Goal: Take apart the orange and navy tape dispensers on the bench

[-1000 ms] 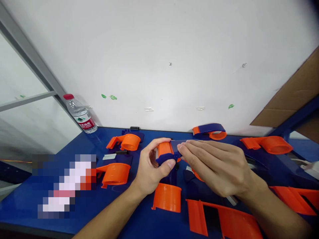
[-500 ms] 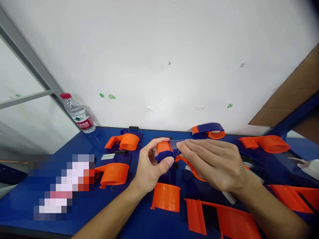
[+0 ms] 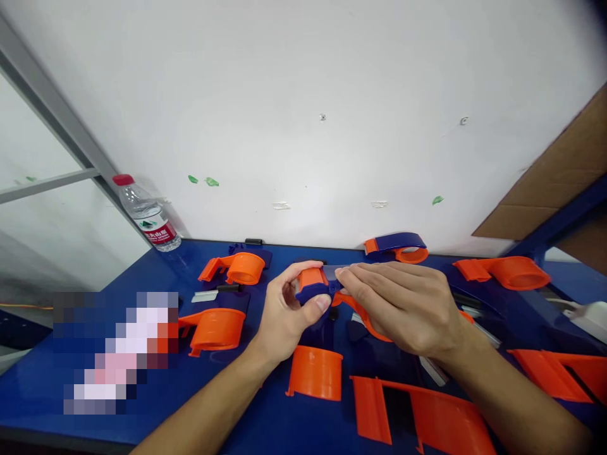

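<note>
Both hands grip one orange and blue tape dispenser (image 3: 313,291) above the middle of the table. My left hand (image 3: 287,316) is closed round its orange front end, with the thumb pressed on the blue edge below. My right hand (image 3: 403,306) is closed over its blue body, fingers pressed together and hiding most of it. An orange ring part (image 3: 317,373) stands on the table below my left hand. A flat orange dispenser part (image 3: 448,417) lies below my right hand, and a metal strip (image 3: 434,371) shows partly under that wrist.
On the blue table (image 3: 156,411) lie more orange dispenser parts (image 3: 218,328). A blue and orange dispenser (image 3: 397,245) rests by the white wall (image 3: 303,95). A water bottle (image 3: 150,218) stands at the back left. Cardboard (image 3: 550,177) leans at the right. A blurred-out patch covers the left side.
The view has shifted very slightly. Both hands keep the same hold on the tape dispenser, with hardly any movement.
</note>
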### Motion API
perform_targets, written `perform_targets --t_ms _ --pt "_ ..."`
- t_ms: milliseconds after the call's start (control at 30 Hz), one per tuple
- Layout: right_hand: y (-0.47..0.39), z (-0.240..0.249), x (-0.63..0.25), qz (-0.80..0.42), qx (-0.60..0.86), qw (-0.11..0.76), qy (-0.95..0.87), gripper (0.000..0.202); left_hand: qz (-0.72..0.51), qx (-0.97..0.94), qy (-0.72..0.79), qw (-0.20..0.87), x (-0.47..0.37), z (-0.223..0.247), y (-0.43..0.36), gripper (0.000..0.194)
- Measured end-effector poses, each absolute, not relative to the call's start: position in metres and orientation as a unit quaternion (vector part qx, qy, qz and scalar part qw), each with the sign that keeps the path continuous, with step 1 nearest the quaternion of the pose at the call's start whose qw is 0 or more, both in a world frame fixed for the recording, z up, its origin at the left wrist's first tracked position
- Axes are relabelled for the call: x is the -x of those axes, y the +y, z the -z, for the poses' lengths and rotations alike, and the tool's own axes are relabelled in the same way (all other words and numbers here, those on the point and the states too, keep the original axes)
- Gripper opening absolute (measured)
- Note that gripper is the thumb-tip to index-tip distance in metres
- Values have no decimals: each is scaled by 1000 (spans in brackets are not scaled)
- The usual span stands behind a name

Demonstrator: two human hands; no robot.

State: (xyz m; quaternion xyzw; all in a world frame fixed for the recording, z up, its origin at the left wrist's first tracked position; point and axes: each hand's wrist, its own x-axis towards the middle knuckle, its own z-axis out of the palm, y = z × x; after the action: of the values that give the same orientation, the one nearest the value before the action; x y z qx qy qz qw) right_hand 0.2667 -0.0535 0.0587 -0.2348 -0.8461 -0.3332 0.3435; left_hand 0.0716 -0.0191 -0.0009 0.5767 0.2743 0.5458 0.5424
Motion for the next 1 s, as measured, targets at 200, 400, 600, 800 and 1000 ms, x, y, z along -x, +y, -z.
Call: perform_targets --t_ms 200,400,600,800,1000 --pt "-50 -54 -268 336 247 348 -840 13 -539 -539 297 576 -73 0 -21 47" --pt "-48 -53 -267 311 263 351 -843 13 -534 -511 307 600 -74 1 -21 46" --pt "-46 -52 -265 291 269 371 -840 14 -528 -500 314 611 -75 2 -19 46" --pt "-47 -51 -265 297 282 370 -834 15 -523 -507 325 604 -75 2 -19 46" --pt "-50 -53 -263 298 301 359 -832 20 -518 -511 330 601 -74 2 -19 48"
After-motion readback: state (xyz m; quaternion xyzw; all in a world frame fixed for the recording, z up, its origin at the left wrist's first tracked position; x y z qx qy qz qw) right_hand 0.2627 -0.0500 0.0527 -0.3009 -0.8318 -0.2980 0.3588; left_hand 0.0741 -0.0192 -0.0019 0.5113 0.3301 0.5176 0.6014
